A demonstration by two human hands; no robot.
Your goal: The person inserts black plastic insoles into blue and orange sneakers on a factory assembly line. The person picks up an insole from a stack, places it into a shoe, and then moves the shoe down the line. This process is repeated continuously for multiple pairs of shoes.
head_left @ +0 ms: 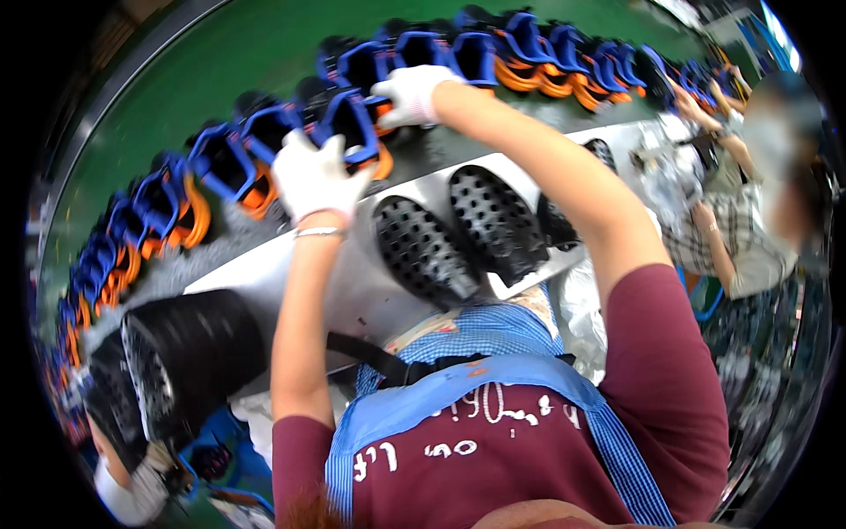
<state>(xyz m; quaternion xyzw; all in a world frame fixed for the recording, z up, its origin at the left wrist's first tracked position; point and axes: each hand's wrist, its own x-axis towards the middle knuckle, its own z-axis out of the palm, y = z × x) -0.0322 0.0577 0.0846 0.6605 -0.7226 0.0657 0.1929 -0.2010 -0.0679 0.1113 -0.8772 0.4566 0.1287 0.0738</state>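
Observation:
My left hand (pixel 319 179), in a white glove, reaches over the near side of a line of black shoe-like pieces with blue rims and orange edges. Its thumb and fingers are apart, just left of one blue-rimmed piece (pixel 349 123). Farther right, my white-gloved right hand (pixel 412 95) stretches its fingers toward the same piece, by its orange edge. I cannot tell whether either hand touches it. Below my hands, black perforated oval shells (pixel 423 247) (pixel 495 220) lie on a pale ledge (pixel 344 295) in front of me.
The curved line of pieces (pixel 159 204) runs along a green work surface (pixel 264 44) from far left to far right. A big black perforated-ended piece (pixel 207 353) lies at the ledge's left. At right a co-worker (pixel 749 220) sits by clear plastic wrapping (pixel 674 181); another person's arm (pixel 128 489) shows lower left.

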